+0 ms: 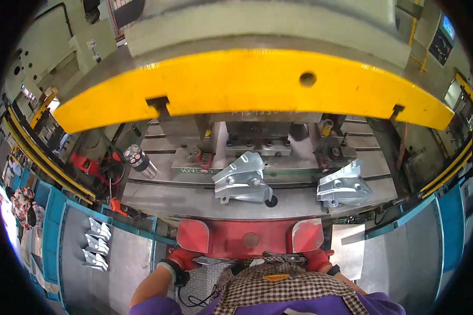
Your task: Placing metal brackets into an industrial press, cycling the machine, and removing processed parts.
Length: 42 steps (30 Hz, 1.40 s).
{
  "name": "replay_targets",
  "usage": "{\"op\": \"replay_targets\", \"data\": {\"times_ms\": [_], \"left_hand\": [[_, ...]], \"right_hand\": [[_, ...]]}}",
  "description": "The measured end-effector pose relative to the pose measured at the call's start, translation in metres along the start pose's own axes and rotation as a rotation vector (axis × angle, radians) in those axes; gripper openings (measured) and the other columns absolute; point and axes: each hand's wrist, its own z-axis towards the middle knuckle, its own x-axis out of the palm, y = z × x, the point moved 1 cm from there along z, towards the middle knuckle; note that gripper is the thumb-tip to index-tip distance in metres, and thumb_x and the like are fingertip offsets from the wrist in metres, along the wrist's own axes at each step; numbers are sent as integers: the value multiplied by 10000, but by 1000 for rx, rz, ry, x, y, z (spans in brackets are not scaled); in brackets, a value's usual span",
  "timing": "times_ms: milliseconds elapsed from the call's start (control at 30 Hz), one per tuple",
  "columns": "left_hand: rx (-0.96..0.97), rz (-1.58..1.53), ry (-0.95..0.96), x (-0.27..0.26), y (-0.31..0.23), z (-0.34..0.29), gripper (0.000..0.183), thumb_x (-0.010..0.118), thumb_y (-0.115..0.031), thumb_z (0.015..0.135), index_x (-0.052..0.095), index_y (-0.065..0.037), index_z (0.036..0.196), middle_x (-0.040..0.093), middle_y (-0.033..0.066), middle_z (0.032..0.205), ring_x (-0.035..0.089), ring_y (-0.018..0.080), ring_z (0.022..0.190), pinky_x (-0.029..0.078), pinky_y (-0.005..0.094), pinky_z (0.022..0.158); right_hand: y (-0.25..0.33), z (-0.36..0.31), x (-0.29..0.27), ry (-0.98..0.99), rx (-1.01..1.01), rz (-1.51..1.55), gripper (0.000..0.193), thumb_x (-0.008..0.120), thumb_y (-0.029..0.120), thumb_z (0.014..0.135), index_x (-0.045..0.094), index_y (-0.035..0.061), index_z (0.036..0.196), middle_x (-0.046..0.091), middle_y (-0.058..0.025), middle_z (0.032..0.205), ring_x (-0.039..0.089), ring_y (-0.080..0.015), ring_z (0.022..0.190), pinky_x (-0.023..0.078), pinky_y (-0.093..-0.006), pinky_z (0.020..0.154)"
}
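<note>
My left hand (185,258), in a red glove, is at the left end of a red control stand (250,240) in front of me. At its right end is my right hand (315,259), also red-gloved. Both hands lie below the stand's rounded side guards, and their fingers are hidden. Beyond the stand, a bent silver sheet-metal part (242,181) sits on the press bed (294,208) near the middle. A second sheet-metal part (343,186) of like shape lies farther right on the bed. Neither hand touches these parts.
A yellow press beam (247,84) spans above the die (257,149). A steel cylinder (140,161) stands at the bed's left. Several silver parts (97,244) lie on the left side table (126,257). On the right are a pale sheet (348,249) and another table (404,257).
</note>
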Motion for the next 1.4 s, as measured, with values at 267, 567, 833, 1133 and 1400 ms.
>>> {"op": "replay_targets", "data": {"times_ms": [267,567,833,1133,1400], "left_hand": [[51,156,-81,-16,-17,-2,623,686,-452,726,554,-198,1279,512,122,1323,428,325,1267,319,443,1065],[123,-918,7,-125,-39,36,505,597,-328,878,508,-46,1288,554,129,1257,504,233,1187,406,359,988],[240,-404,-451,-268,-18,250,312,479,-246,961,541,-33,1180,606,39,951,540,117,826,452,275,754],[472,-937,-271,-261,-42,317,348,474,-254,965,544,13,1178,612,30,998,535,91,839,449,230,761],[228,-1334,18,-232,-25,244,424,485,-305,957,536,31,1210,598,31,920,557,79,774,465,212,665]], "right_hand": [[-2,-2,4,-41,35,158,536,656,357,745,545,133,1219,536,-150,1263,456,-361,1216,380,-461,1001],[28,-19,-45,144,291,456,542,652,324,792,516,147,1286,578,-133,1220,528,-301,1153,427,-406,954],[27,-25,-17,-122,454,1052,421,595,253,883,494,51,1238,625,-83,988,606,-173,835,490,-312,728],[-4,-53,-44,-654,687,1389,357,507,236,961,443,31,1246,582,-39,787,577,-146,656,493,-295,579],[-48,-35,-121,-471,744,1346,431,458,459,942,589,52,996,525,-6,626,486,-95,495,395,-225,435]]}}
